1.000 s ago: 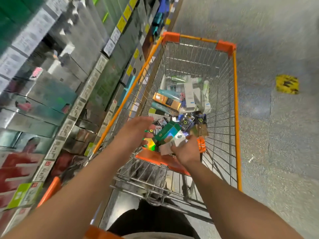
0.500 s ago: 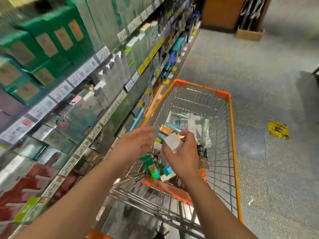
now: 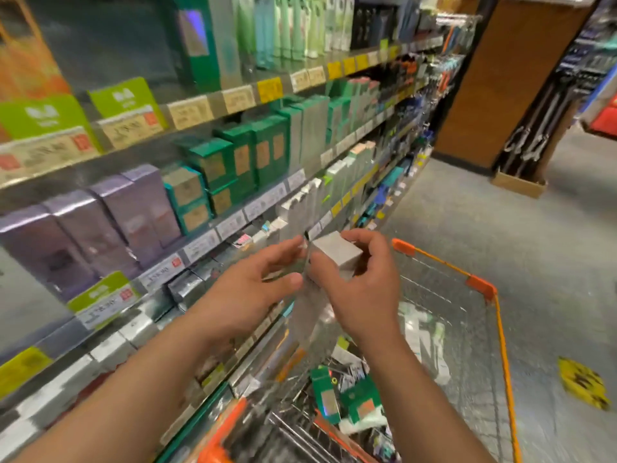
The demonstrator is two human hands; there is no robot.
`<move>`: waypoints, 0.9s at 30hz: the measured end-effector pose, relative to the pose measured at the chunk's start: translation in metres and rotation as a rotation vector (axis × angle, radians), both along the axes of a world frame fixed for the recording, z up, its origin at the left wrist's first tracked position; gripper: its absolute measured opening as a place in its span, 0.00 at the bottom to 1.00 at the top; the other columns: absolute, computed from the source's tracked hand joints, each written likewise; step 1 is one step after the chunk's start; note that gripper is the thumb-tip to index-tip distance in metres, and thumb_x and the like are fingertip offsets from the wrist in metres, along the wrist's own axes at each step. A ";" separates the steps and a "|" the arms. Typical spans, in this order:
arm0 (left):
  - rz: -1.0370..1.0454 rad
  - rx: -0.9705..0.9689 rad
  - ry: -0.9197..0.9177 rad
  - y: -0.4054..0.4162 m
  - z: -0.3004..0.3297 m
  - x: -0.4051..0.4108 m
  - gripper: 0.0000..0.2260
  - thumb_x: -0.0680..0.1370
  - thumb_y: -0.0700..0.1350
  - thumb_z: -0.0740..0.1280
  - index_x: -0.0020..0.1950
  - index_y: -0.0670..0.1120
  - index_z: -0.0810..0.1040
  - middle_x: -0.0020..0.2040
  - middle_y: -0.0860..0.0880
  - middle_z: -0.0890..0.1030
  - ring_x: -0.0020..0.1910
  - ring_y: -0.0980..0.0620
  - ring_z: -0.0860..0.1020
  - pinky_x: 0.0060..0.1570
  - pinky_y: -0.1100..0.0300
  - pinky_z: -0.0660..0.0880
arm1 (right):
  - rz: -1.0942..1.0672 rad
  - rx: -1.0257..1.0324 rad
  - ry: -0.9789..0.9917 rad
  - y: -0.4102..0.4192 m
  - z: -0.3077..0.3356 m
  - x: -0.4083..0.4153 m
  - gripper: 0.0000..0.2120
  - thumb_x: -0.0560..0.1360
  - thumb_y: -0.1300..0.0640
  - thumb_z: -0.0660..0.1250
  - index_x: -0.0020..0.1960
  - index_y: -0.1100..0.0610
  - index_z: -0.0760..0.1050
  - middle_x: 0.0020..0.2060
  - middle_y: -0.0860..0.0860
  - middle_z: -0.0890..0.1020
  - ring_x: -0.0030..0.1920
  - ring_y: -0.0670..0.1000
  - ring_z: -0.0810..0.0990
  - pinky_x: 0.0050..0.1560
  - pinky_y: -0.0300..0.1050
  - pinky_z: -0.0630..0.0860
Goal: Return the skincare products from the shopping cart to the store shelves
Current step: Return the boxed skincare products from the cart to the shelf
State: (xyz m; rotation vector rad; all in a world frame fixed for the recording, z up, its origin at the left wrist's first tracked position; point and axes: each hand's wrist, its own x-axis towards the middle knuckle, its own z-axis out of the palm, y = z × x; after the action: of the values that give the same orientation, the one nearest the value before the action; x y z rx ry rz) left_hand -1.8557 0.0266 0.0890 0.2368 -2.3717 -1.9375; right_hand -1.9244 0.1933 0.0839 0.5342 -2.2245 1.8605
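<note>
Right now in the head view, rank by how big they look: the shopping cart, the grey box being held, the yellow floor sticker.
1. Shopping cart, by far.
2. Yellow floor sticker and grey box: alike, and the box sits nearer the camera, so unranked.

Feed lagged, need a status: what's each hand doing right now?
Left hand: open, fingers straight, reaching toward the grey box.
Right hand: grip on the grey box, above the cart.

Boxed skincare (image 3: 213, 162) (rows) on shelves (image 3: 233, 225)
</note>
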 end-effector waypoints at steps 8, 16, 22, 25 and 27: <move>0.076 -0.038 0.105 -0.060 0.051 0.055 0.28 0.76 0.50 0.75 0.76 0.55 0.72 0.68 0.57 0.80 0.68 0.57 0.77 0.71 0.52 0.73 | 0.338 -0.108 0.100 -0.075 0.061 0.023 0.17 0.67 0.48 0.77 0.52 0.52 0.78 0.38 0.35 0.80 0.37 0.38 0.78 0.39 0.29 0.71; 0.261 -0.061 0.144 -0.105 0.088 0.122 0.23 0.75 0.46 0.77 0.69 0.56 0.77 0.61 0.52 0.85 0.62 0.47 0.82 0.65 0.45 0.77 | 0.634 -0.166 0.104 -0.155 0.090 0.052 0.18 0.68 0.42 0.74 0.52 0.51 0.80 0.42 0.48 0.84 0.42 0.49 0.84 0.43 0.46 0.80; 0.530 -0.087 0.179 -0.131 0.109 0.174 0.19 0.73 0.39 0.78 0.62 0.53 0.81 0.53 0.49 0.87 0.49 0.50 0.83 0.59 0.49 0.80 | 0.861 -0.096 0.127 -0.213 0.111 0.081 0.17 0.70 0.39 0.71 0.54 0.47 0.80 0.45 0.45 0.84 0.46 0.48 0.83 0.48 0.49 0.81; 0.627 -0.111 0.209 -0.144 0.122 0.201 0.20 0.70 0.45 0.80 0.61 0.54 0.82 0.52 0.49 0.87 0.46 0.52 0.82 0.52 0.55 0.81 | 1.005 -0.058 0.157 -0.239 0.130 0.097 0.18 0.70 0.39 0.71 0.55 0.47 0.80 0.48 0.44 0.84 0.48 0.46 0.83 0.50 0.47 0.81; 0.671 -0.126 0.222 -0.152 0.130 0.218 0.22 0.68 0.49 0.81 0.60 0.56 0.83 0.51 0.52 0.87 0.45 0.53 0.83 0.52 0.57 0.81 | 1.085 -0.030 0.205 -0.255 0.143 0.105 0.17 0.71 0.39 0.71 0.55 0.47 0.80 0.47 0.43 0.84 0.47 0.45 0.83 0.48 0.44 0.80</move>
State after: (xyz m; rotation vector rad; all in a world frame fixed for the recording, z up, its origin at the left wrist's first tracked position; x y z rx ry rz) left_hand -1.6374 -0.1253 0.2194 0.6664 -1.9166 -1.4128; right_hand -1.8193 -0.0620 0.2269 2.1148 -1.8613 2.0348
